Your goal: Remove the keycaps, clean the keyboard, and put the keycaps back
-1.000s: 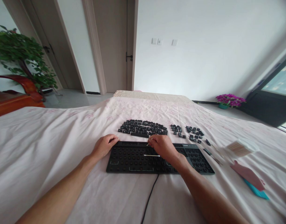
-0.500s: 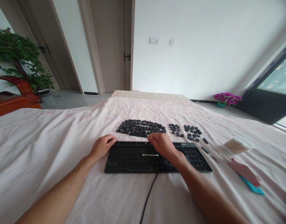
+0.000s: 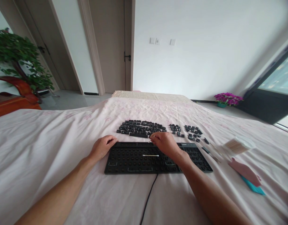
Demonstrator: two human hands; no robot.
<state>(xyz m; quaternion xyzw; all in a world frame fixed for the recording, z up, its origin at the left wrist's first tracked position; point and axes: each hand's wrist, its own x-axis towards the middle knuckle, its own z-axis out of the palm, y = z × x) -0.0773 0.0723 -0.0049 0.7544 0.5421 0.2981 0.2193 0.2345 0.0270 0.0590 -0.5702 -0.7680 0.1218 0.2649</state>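
Note:
A black keyboard (image 3: 132,168) with its keycaps off lies on the bed sheet, its cable running toward me. My left hand (image 3: 103,147) is closed at its far left corner, thumb and fingers pinching the edge. In a pinch, my right hand (image 3: 166,143) holds a cotton swab (image 3: 149,141) over the keyboard's far edge; only the swab's tip shows below the fingers. A second cotton swab (image 3: 150,155) rests across the middle of the bare key rows. Beyond the keyboard are many loose black keycaps (image 3: 144,127), in a large group and smaller ones to the right.
Right of the keyboard lie a thin tool with a dark handle (image 3: 205,150), a clear pack of cotton swabs (image 3: 238,145) and a pink and blue item (image 3: 246,173). The floral sheet (image 3: 71,137) is wrinkled. A wooden chair (image 3: 17,93) stands at left.
My right hand has moved slightly along the keyboard's far edge with the swab, whose tip now points a little differently. My left hand stays at the corner. The view has shifted very slightly.

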